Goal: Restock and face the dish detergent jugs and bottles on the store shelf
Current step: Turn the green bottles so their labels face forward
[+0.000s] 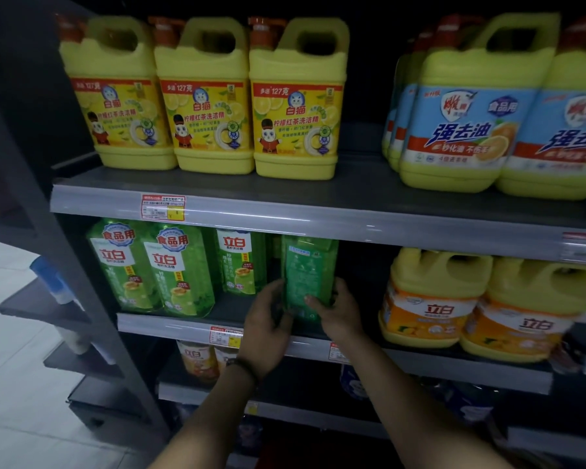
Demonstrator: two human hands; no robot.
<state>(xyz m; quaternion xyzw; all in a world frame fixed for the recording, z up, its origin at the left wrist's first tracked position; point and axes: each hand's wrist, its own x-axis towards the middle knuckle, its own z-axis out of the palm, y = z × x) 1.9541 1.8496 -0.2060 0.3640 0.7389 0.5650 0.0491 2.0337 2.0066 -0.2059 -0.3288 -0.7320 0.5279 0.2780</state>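
A green detergent bottle stands on the second shelf with its back label toward me. My left hand grips its lower left side and my right hand grips its lower right side. Left of it stand three green bottles with their front labels out; the third one sits further back. On the top shelf three yellow jugs stand in a row at the left, and blue-labelled yellow jugs stand at the right.
Orange-labelled yellow jugs stand right of my hands on the second shelf. A dark gap lies between them and the held bottle. Smaller bottles sit on the lower shelf. A grey upright post bounds the shelving at the left.
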